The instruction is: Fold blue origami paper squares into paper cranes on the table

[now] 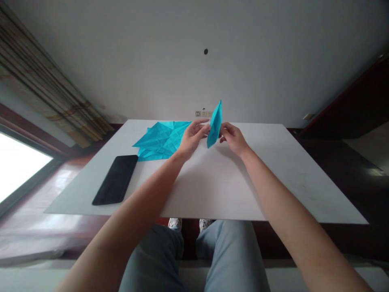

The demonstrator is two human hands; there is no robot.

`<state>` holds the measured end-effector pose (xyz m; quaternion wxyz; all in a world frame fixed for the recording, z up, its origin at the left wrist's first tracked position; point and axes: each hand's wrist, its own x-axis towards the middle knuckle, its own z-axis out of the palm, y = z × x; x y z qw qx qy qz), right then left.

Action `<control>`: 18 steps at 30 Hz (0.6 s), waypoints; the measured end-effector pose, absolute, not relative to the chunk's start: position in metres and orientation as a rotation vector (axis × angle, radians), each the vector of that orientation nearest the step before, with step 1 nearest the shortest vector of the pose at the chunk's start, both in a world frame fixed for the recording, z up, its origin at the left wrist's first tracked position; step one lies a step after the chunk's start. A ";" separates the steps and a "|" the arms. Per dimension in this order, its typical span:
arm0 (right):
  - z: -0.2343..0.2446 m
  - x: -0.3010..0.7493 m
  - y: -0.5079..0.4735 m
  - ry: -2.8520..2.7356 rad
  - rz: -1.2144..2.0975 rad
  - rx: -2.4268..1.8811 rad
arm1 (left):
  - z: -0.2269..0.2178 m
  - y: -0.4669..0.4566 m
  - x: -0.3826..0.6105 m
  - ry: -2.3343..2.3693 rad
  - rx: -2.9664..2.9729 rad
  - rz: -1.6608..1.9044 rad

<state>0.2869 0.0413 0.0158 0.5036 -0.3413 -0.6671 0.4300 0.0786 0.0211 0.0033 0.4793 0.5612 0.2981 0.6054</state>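
A folded piece of blue paper stands nearly upright between my two hands, above the white table. My left hand grips its left side, thumb and fingers closed at the paper's edge. On the other side, my right hand has its fingers curled against the paper; the paper partly hides the fingertips. Creased blue paper sheets lie on the table just left of my left hand, unfolded and marked with many fold lines.
A black phone or tablet lies at the left front of the white table. Behind the table rises a wall with sockets. A curtain hangs at the left. My knees are below the front edge.
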 end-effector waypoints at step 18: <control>0.011 0.286 0.042 -1.634 1.027 -0.897 | 0.006 0.012 0.080 1.042 1.890 1.639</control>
